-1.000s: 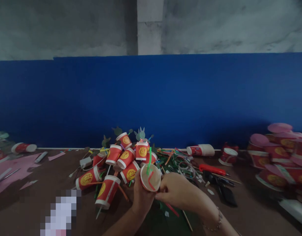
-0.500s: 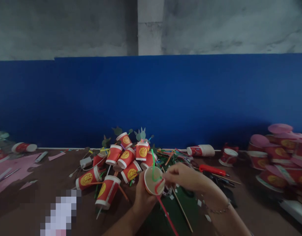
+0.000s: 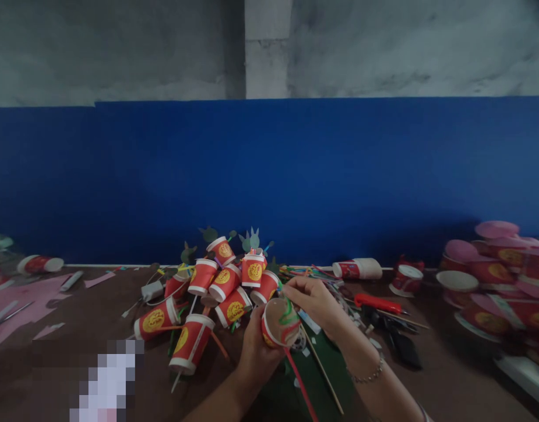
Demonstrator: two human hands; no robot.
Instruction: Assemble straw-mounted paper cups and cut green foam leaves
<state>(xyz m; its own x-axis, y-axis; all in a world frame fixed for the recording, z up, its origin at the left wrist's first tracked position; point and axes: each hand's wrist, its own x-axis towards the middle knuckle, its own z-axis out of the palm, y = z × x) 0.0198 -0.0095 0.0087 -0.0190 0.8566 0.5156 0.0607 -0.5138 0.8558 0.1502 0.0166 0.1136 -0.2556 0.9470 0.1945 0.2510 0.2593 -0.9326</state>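
Observation:
My left hand (image 3: 254, 353) is wrapped round a red-and-white paper cup (image 3: 275, 317), its open mouth tilted toward me. At the far right of the cup's rim, my right hand (image 3: 311, 298) pinches the upper end of a thin, bent green strip (image 3: 288, 310). That strip curves down into the cup. A long red strip (image 3: 299, 384) runs from the near side of the cup toward the bottom of the view. I cannot make out how the strips meet inside the cup.
Several red cups (image 3: 193, 344) with strips through them are heaped to the left. Beyond my right arm lie a red-handled tool (image 3: 378, 302) and a black object (image 3: 405, 350). A wooden stick (image 3: 324, 375) rests on green sheet. Pink-topped cups (image 3: 493, 269) are stacked right.
The cup has shifted slightly right and tilted. My right hand has moved up to the green strip's upper end, and the strip now leans against the rim's right side.

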